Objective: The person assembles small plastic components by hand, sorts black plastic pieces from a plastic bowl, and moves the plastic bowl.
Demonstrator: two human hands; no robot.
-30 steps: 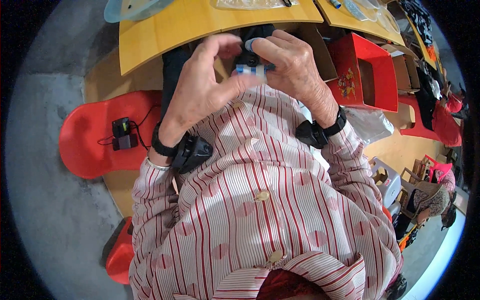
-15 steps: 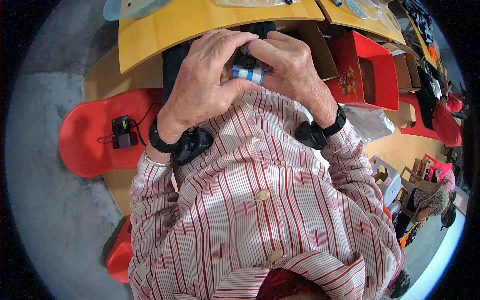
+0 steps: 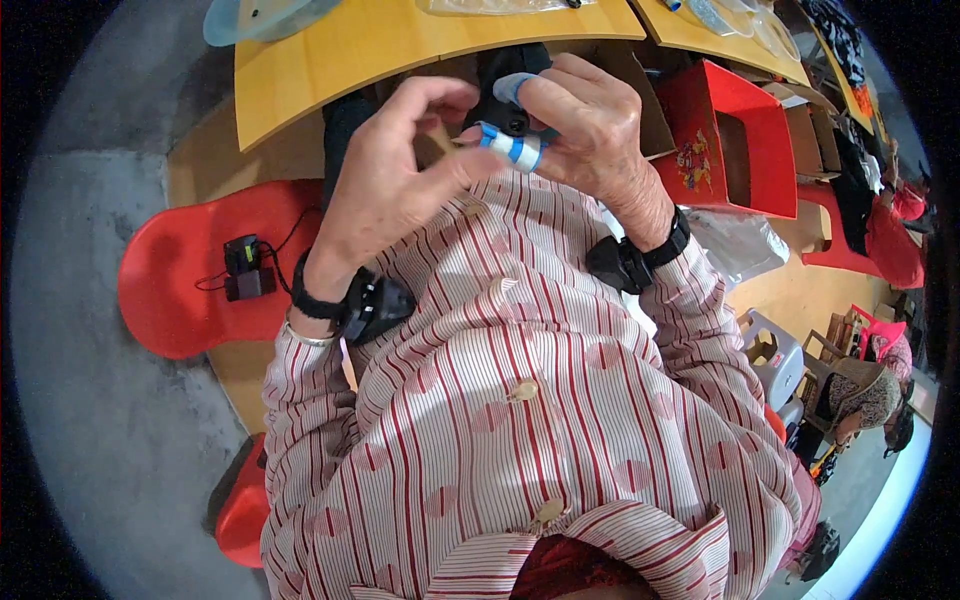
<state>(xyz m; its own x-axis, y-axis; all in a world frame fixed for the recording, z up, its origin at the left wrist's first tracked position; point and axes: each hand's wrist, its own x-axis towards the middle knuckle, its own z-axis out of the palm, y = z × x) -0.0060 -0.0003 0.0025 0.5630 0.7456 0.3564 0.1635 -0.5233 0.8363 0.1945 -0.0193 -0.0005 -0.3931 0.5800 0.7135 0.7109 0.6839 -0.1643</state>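
Note:
My right hand (image 3: pixel 590 125) is closed, with a small black round part (image 3: pixel 516 124) between its thumb and forefinger. Around the thumb goes a blue-and-white striped wrap (image 3: pixel 513 148), and a pale blue cover (image 3: pixel 512 88) sits on the forefinger tip. Just to the left, my left hand (image 3: pixel 395 175) is raised with thumb and fingers apart and bent. It is slightly blurred, and I make out nothing in it. Its thumb tip comes close to the striped wrap. Both hands are over my lap, before the table edge.
A yellow wooden table (image 3: pixel 350 60) runs along the far side, bearing a translucent blue tub (image 3: pixel 265 20). At the right stand a red box (image 3: pixel 725 140) and a clear plastic bag (image 3: pixel 740 245). A red stool (image 3: pixel 180 270) at left holds a small black device (image 3: pixel 245 268) with a cable.
My left hand has drawn away to the left from my right hand, its fingers spreading. The right hand has shifted slightly right, keeping the black part, which now shows more openly.

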